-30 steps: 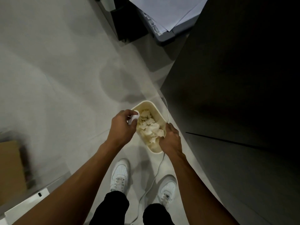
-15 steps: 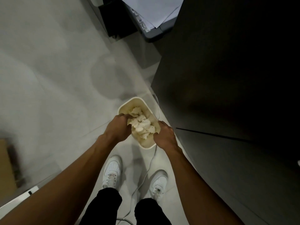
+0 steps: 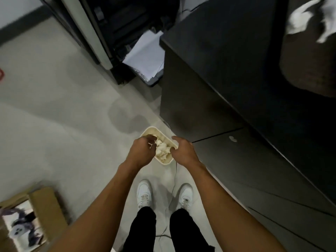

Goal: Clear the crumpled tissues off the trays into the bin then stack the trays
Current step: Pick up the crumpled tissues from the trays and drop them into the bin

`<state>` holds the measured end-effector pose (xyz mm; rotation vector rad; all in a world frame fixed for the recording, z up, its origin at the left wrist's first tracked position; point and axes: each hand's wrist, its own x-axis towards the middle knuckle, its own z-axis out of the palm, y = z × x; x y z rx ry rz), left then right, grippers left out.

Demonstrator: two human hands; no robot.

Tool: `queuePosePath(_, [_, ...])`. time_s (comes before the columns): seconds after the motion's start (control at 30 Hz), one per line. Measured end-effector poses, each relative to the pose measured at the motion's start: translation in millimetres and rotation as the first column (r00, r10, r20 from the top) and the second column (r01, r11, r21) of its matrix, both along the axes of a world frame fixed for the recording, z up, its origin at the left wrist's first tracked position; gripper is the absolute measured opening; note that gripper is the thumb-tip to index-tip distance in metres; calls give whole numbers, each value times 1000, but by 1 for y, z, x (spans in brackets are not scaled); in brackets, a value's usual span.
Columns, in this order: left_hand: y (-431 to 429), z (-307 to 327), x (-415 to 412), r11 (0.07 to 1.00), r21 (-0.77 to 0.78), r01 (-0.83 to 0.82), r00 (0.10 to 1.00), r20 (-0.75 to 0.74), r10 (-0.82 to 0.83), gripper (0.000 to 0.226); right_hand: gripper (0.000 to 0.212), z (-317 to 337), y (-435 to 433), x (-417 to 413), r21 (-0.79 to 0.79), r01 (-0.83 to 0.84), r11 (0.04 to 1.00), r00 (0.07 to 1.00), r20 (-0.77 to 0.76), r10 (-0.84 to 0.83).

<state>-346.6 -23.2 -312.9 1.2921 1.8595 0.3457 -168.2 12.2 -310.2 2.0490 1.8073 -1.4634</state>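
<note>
A cream bin stands on the floor beside a dark cabinet and holds several crumpled tissues. My left hand hovers over the bin's left rim with its fingers curled, and a small white scrap of tissue shows between them. My right hand is at the bin's right rim with its fingers curled downward; its back hides whether they grip anything. Up on the cabinet top at the far right lies a dark brown tray with blurred white tissues on it.
The dark cabinet fills the right side. A black printer stand with white paper sheets is ahead. An open cardboard box sits at lower left. A thin cable runs over the floor between my white shoes.
The view has tilted up, bringing the cabinet top, tray and printer stand into sight. My left hand has risen from among the tissues to the bin's left rim. My right hand stays at the right rim.
</note>
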Motion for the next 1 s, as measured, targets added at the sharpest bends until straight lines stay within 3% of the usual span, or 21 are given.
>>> queuePosePath(0.27, [-2,136,26,995,83,56,991,119,-66,25,45,141,-34,25,181,240,954,967,-131,-218])
queuePosePath(0.6, [13,268,94,935,282,215,945,180,-272,22,37,285,-65,92,400,530,748,846,-303,-438])
queuePosePath(1.0, [25,347,241,774,424,470,797,174,-579,26,41,356,-109,222,563,667,489,726,-341,-597])
